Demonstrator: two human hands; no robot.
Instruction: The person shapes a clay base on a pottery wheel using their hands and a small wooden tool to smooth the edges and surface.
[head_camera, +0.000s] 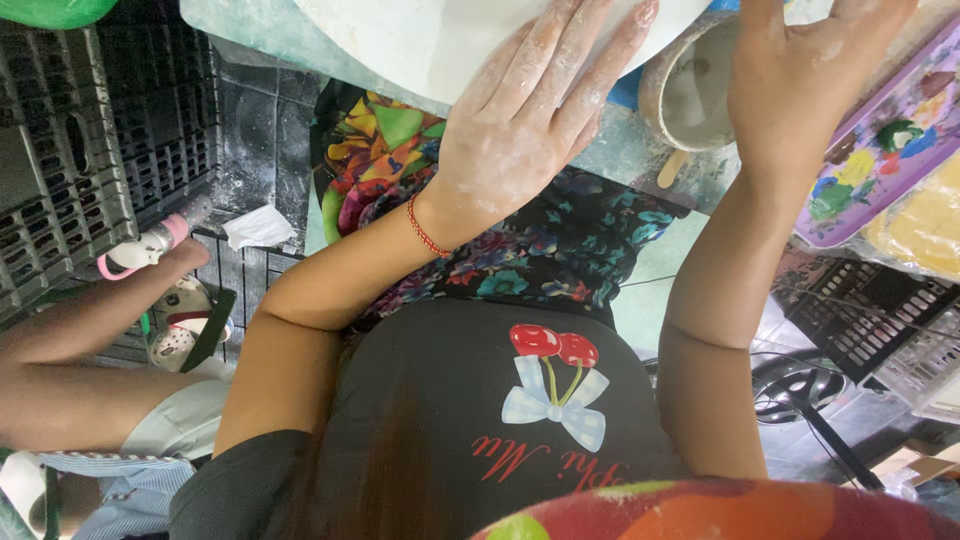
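I am looking down as the left hand (520, 120), floury and open, is lying flat with fingers spread on a big white sheet of dough (440, 40) on the bench (620, 150). The right hand (800, 70) is also resting open near it, gripping nothing. A round cup (690, 95) is sitting between them; a purple painted tray (890, 150) is lying to the right.

A pale green table (620, 150) carries a white dough sheet (420, 40), a floury cup (695, 95) and a purple tray (890, 150).
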